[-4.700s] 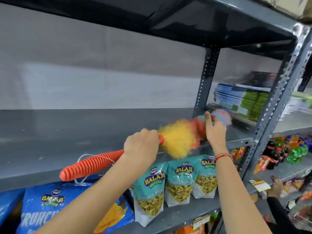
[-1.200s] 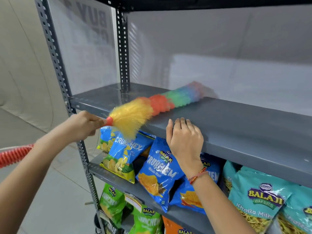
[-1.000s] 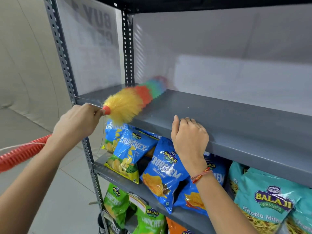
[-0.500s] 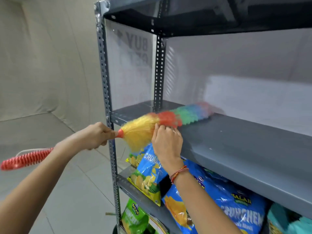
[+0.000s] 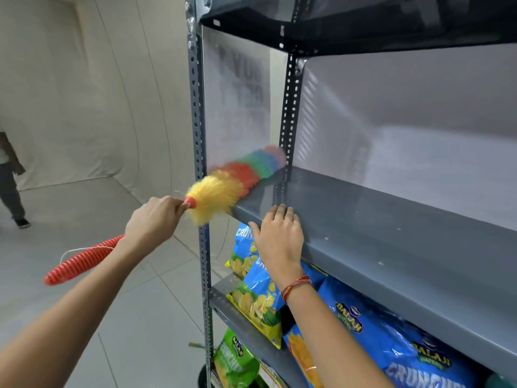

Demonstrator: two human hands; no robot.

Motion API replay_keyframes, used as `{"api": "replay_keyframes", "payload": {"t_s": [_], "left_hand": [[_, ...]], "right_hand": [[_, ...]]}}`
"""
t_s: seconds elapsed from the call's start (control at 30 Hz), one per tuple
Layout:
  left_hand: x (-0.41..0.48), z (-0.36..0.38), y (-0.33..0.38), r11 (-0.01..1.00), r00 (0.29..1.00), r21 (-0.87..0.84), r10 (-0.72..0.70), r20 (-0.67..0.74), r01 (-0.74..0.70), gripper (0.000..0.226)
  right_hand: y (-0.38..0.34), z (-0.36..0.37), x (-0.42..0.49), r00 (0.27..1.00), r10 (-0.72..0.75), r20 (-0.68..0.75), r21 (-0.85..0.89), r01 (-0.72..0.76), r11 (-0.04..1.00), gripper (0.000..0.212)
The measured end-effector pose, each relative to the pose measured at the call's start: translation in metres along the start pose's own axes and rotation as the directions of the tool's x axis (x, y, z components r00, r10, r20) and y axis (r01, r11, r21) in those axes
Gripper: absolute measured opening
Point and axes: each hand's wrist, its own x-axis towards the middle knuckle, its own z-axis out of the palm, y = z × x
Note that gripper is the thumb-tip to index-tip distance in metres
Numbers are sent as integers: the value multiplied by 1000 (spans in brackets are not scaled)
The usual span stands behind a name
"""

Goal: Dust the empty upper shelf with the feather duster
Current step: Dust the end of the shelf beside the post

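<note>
With the left hand [image 5: 152,221] gripping the rainbow-coloured feather duster [image 5: 237,177] at the grey metal upper shelf's [image 5: 391,233] left end, and the right hand [image 5: 279,239] open on its front lip, a wide sweep may snag the perforated upright [image 5: 288,121].

Both forearms bare to the frame edge; no sleeves, no gloves. Left hand [image 5: 152,219]: no rings or bands showing, wrist plain. Right hand [image 5: 278,239]: fingers [image 5: 279,211] bare, nails short. Below them, at the wrist, a thin thread band [image 5: 295,285], red with orange strands, several turns wound close, sitting slightly slanted across the wrist.
</note>
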Motion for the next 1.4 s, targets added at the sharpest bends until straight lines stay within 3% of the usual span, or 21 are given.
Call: {"api": "replay_keyframes", "payload": {"t_s": [0.2,0.33,0.47,0.7,0.87,1.03,1.17,1.3,1.4], "left_hand": [[4,6,4,990,995,112,-80,-51,85,41],[11,5,13,1000,1000,16,-16,15,15,40],[17,-1,5,973,978,113,-206,23,202,34],[6,-2,47,995,998,80,-59,-12,60,33],[-13,-4,34,996,996,65,-69,60,65,41],[3,-15,24,979,991,153,-136,16,132,25],[3,-8,40,997,991,40,-71,117,67,31],[16,-20,30,981,987,142,-143,78,131,28],[19,-21,46,991,999,133,-32,44,26,30]], "right_hand": [[0,-1,-1,1000,7,-7,-15,-7,1000,69],[0,-1,-1,1000,-2,-2,-7,2,1000,68],[-2,-4,-1,1000,-4,-2,-34,3,999,67],[1,-1,-4,1000,11,-8,-25,-11,1000,66],[2,-5,-7,1000,1,-18,-52,-2,999,68],[3,-8,-10,1000,-7,-22,-65,5,998,67],[3,-8,-10,1000,2,-2,-54,-2,999,67],[4,-10,-12,1000,-4,-11,-66,3,998,67],[4,-10,-12,1000,-5,-6,-72,5,997,68]]}}
